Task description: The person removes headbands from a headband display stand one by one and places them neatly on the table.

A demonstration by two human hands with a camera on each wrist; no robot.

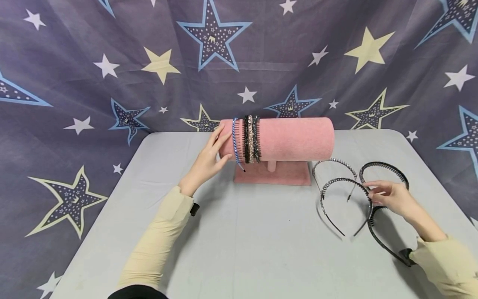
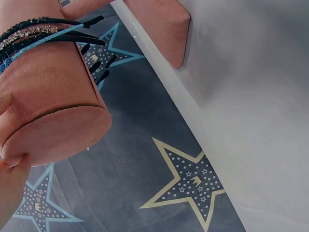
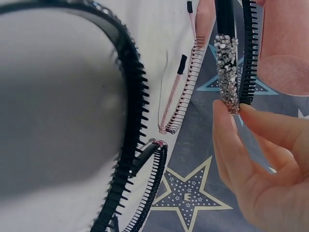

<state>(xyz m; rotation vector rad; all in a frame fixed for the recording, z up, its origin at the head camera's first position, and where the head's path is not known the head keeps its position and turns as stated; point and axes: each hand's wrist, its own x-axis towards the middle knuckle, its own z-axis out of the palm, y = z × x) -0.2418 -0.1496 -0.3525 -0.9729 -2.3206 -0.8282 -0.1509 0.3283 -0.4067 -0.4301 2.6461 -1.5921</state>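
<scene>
A pink roll-shaped headband display stand (image 1: 295,139) stands near the back of the table, with several headbands around its left part: a blue one (image 1: 235,141) outermost, then black and glittery ones (image 1: 251,139). My left hand (image 1: 209,160) holds the stand's left end, fingers over the top and thumb at the front. In the left wrist view the thumb touches the round end face (image 2: 63,133). My right hand (image 1: 396,199) pinches the side of a toothed headband (image 1: 328,214), held with its arch up and its ends down. The right wrist view shows silver glitter on the headband (image 3: 226,72) at the fingertips.
Around the right hand on the table lie a thin pale headband (image 1: 315,174), a black toothed headband (image 1: 384,165) and another black headband (image 1: 384,243). The grey table (image 1: 261,241) meets a dark star-patterned cloth (image 1: 242,91) at the back.
</scene>
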